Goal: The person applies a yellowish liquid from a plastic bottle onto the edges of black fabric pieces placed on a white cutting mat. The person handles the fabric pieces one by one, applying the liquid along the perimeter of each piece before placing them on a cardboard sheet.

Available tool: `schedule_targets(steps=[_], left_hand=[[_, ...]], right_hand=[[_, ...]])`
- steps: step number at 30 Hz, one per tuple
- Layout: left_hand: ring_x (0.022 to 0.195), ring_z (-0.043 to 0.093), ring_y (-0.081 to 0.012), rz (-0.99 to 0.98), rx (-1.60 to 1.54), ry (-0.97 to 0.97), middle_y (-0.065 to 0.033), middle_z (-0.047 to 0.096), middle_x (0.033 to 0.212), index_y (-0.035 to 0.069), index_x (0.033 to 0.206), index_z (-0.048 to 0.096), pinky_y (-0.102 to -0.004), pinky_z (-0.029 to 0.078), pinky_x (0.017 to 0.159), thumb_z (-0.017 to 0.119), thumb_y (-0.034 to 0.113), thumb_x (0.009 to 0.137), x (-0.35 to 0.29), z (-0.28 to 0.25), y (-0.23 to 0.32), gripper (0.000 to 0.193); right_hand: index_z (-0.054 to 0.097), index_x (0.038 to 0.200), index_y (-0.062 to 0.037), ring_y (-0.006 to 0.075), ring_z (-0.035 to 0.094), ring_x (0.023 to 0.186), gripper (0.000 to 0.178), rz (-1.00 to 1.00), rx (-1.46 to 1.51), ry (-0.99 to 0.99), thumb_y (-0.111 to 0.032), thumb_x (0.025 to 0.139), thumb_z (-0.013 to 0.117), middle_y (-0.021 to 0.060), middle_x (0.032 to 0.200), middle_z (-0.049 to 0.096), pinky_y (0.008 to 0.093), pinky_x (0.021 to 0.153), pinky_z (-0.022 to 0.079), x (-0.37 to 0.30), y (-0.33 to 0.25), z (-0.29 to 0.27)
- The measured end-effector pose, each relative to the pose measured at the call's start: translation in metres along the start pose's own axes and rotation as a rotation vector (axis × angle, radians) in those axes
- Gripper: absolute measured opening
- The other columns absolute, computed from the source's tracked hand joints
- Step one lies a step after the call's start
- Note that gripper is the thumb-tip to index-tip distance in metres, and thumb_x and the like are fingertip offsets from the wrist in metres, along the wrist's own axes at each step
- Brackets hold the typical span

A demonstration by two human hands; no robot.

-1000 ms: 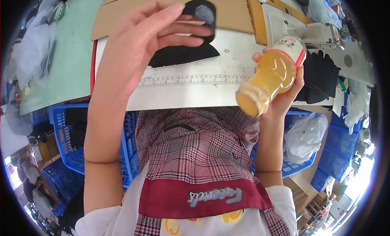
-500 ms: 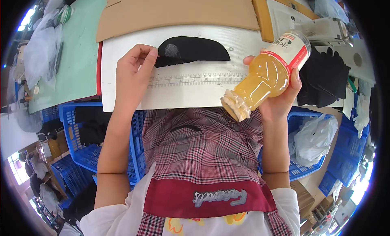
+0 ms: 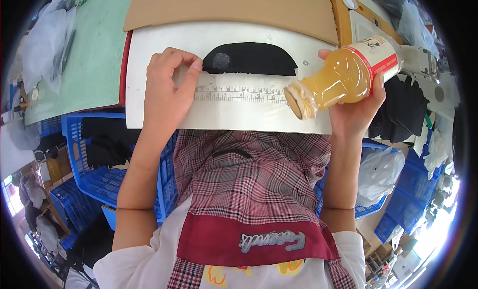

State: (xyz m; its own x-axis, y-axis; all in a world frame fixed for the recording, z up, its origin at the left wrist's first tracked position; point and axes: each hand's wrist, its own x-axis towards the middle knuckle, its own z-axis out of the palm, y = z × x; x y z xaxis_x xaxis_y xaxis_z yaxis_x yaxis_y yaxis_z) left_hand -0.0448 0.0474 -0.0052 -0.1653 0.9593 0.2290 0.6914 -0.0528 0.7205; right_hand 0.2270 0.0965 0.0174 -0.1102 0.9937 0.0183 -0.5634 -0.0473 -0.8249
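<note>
White surface (image 3: pixel 164 115) spans upper centre of frame, brown cardboard sheet (image 3: pixel 224 7) lying above it. Blue crates (image 3: pixel 87 177) at lower left hold dark fabric; another blue crate (image 3: pixel 393 209) at lower right holds a clear plastic bag (image 3: pixel 378 172). Black fabric piece (image 3: pixel 259 60) lies flat on the surface, above the printed ruler strip (image 3: pixel 239 95). Plastic bottle (image 3: pixel 343 77), upper right, tilted mouth-down, about half full of amber liquid. Right hand (image 3: pixel 358 107): grip wrapped around the bottle. Left hand (image 3: pixel 167 90): fingers spread loosely, fingertip touching the fabric's left end.
</note>
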Motion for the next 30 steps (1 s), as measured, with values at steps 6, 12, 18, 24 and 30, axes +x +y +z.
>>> schedule_targets(steps=[6, 12, 18, 24, 30], left_hand=[[0.081, 0.048, -0.0195, -0.003, -0.003, 0.013, -0.0017, 0.057, 0.076, 0.005, 0.078, 0.061, -0.0324, 0.034, 0.083, 0.063, 0.017, 0.080, 0.002, 0.003, 0.001, 0.012], [0.076, 0.044, -0.0176, 0.078, 0.060, 0.024, -0.0021, 0.056, 0.077, 0.003, 0.080, 0.059, -0.0295, 0.037, 0.072, 0.064, 0.016, 0.081, 0.004, 0.007, -0.007, 0.014], [0.080, 0.048, -0.0187, 0.164, -0.036, 0.122, -0.0005, 0.055, 0.074, 0.007, 0.074, 0.059, -0.0341, 0.030, 0.079, 0.064, 0.014, 0.078, 0.001, 0.015, -0.009, 0.009], [0.080, 0.049, -0.0187, 0.099, -0.097, 0.070, -0.0008, 0.054, 0.075, 0.007, 0.074, 0.058, -0.0340, 0.031, 0.079, 0.064, 0.011, 0.076, -0.004, 0.013, -0.002, 0.008], [0.080, 0.049, -0.0195, 0.180, 0.072, 0.062, -0.0030, 0.055, 0.076, 0.004, 0.078, 0.057, -0.0338, 0.032, 0.084, 0.063, 0.010, 0.077, 0.000, 0.014, -0.004, 0.008]], right_hand=[[0.053, 0.112, 0.0006, 0.0147, 0.063, 0.085, 0.041, -0.272, -0.242, 0.110, -0.026, 0.083, 0.063, 0.0123, 0.096, 0.064, 0.0267, 0.066, 0.049, 0.015, 0.002, 0.016], [0.061, 0.099, 0.0023, 0.0152, 0.064, 0.076, 0.034, -0.485, -0.842, -0.117, -0.014, 0.072, 0.075, 0.0073, 0.086, 0.066, 0.0262, 0.068, 0.051, 0.019, 0.003, 0.049], [0.068, 0.089, -0.0040, 0.0157, 0.066, 0.067, 0.035, -0.657, -1.157, -0.507, -0.024, 0.063, 0.081, 0.0041, 0.078, 0.068, 0.0251, 0.060, 0.052, 0.020, 0.020, 0.092], [0.065, 0.096, -0.0010, 0.0116, 0.066, 0.075, 0.045, -0.641, -1.406, -0.643, -0.023, 0.061, 0.085, 0.0054, 0.087, 0.068, 0.0237, 0.064, 0.054, 0.018, 0.028, 0.051], [0.064, 0.094, 0.0014, 0.0142, 0.066, 0.074, 0.047, -0.652, -1.431, -0.409, -0.025, 0.061, 0.085, 0.0067, 0.086, 0.068, 0.0267, 0.066, 0.054, 0.018, -0.016, 0.033]])
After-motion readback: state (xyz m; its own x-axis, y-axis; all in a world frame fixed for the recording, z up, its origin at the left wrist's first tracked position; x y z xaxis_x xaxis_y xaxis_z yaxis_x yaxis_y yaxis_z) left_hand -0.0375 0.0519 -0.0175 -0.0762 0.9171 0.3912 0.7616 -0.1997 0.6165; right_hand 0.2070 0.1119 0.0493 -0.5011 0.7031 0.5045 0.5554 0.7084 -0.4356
